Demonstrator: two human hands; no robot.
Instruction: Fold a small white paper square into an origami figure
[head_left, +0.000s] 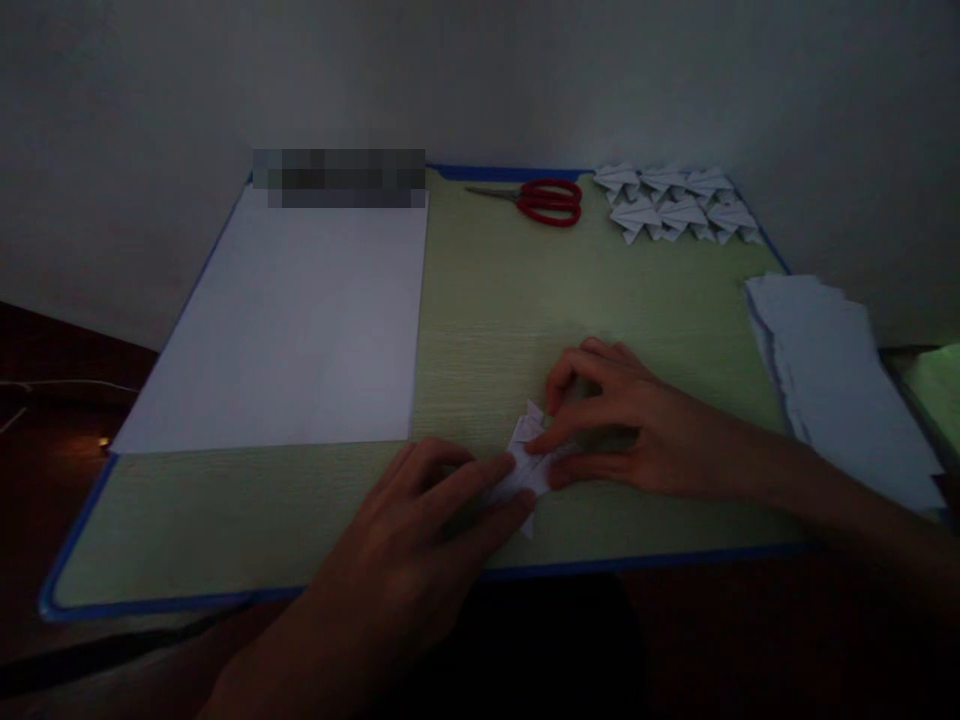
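Observation:
A small folded white paper figure [529,462] lies near the front edge of the pale green table, with pointed flaps sticking out at its top and bottom. My left hand [442,510] grips its left side, with thumb and index finger pressed on the paper. From the right, my right hand [607,415] holds the same piece, its index finger on the upper folds and its thumb at the right side. Both hands partly cover the figure, so its full shape is hidden.
A large white sheet [300,330] covers the table's left side, below a blurred-out patch. Red-handled scissors [549,202] lie at the back. Several folded paper figures [679,205] stand in rows at the back right. A stack of white paper [832,370] lies along the right edge.

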